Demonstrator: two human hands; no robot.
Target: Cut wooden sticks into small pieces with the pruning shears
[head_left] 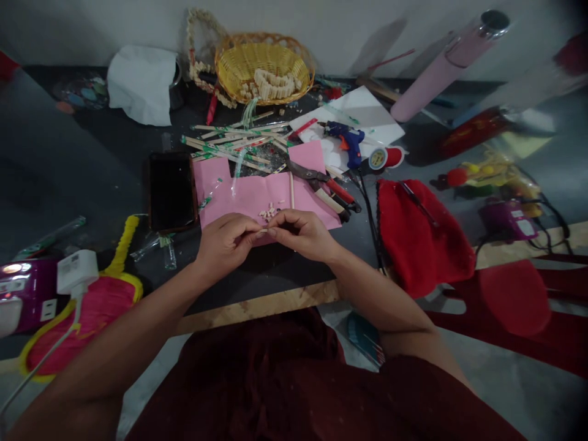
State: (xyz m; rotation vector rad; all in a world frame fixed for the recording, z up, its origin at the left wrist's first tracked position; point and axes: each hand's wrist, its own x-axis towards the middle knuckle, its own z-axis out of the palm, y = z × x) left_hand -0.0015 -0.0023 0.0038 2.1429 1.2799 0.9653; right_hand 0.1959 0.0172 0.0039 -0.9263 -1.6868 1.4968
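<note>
My left hand (227, 242) and my right hand (303, 234) meet fingertip to fingertip over the near edge of a sheet of pink paper (250, 193). Both pinch a small pale wooden piece (263, 231), mostly hidden by the fingers. Just beyond them lies a little heap of short cut wooden bits (269, 212). A pale wooden stick (291, 191) rests on the paper. To its right are pliers (321, 180) with red and black handles. Several wooden chopsticks (234, 144), some in green-printed wrappers, are piled behind the paper.
A phone (172, 191) lies left of the paper. At the back stands a yellow wicker basket (234, 64) holding strung wooden pieces. A blue glue gun (351, 144), red thread spool (394, 157), red cloth (422, 245) and pink flask (432, 86) are on the right.
</note>
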